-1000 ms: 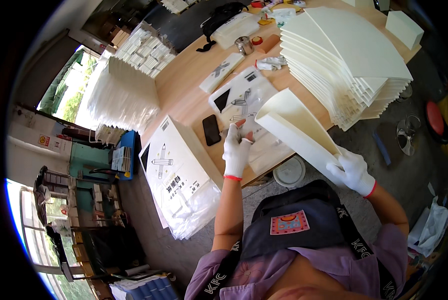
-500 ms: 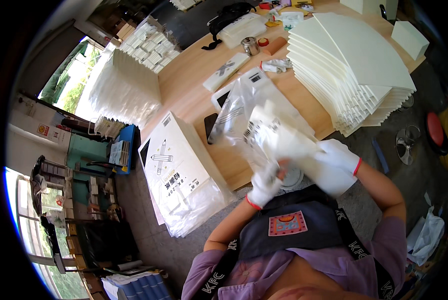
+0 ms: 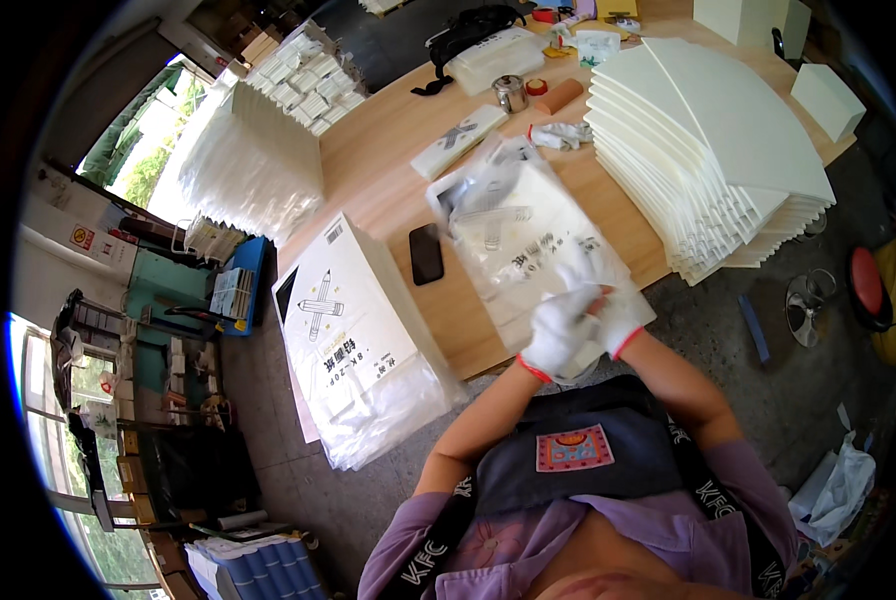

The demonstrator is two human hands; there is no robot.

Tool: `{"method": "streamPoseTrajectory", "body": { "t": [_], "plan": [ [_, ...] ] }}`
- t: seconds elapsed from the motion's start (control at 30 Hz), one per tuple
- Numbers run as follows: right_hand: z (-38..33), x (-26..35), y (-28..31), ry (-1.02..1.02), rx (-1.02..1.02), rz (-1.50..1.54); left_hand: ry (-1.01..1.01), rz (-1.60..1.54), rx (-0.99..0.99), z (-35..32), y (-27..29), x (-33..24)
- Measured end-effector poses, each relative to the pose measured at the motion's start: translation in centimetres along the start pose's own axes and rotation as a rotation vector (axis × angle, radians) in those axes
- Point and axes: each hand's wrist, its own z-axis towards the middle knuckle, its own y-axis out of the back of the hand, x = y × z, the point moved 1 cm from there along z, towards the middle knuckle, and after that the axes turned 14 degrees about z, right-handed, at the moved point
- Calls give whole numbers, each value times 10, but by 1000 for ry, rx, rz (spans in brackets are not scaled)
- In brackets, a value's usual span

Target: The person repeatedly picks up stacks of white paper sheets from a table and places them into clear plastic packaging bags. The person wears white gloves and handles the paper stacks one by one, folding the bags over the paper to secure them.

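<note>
While both gloved hands meet at the near edge of the counter (image 3: 388, 190), I see the left hand (image 3: 558, 330) and right hand (image 3: 613, 310) with fingers pinched shut on the near end of a clear bag (image 3: 523, 235) holding white sheets. The bag lies just right of the phone (image 3: 426, 254), left of the white stack (image 3: 718, 150).

- A clear plastic bag (image 3: 528, 250) with black print lies on the table, holding white sheets.
- A stack of printed clear bags (image 3: 353, 345) leans beside the table's near edge.
- A dark-screened phone (image 3: 427, 254) lies between them.
</note>
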Motion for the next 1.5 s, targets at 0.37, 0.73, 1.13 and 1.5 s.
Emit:
{"method": "streamPoseTrajectory", "body": {
  "t": [0.37, 0.73, 1.13, 1.5],
  "plan": [
    [-76, -2, 37, -587, -12, -320, -33, 427, -205, -126, -42, 88],
    [-143, 66, 67, -237, 683, -470, 887, -580, -180, -235, 9, 41],
    [-134, 29, 51, -435, 772, -313, 652, 28, -373, -187, -28, 120],
    [-99, -52, -20, -912, -49, 1166, 919, 221, -24, -284, -44, 119]
  ]
}}
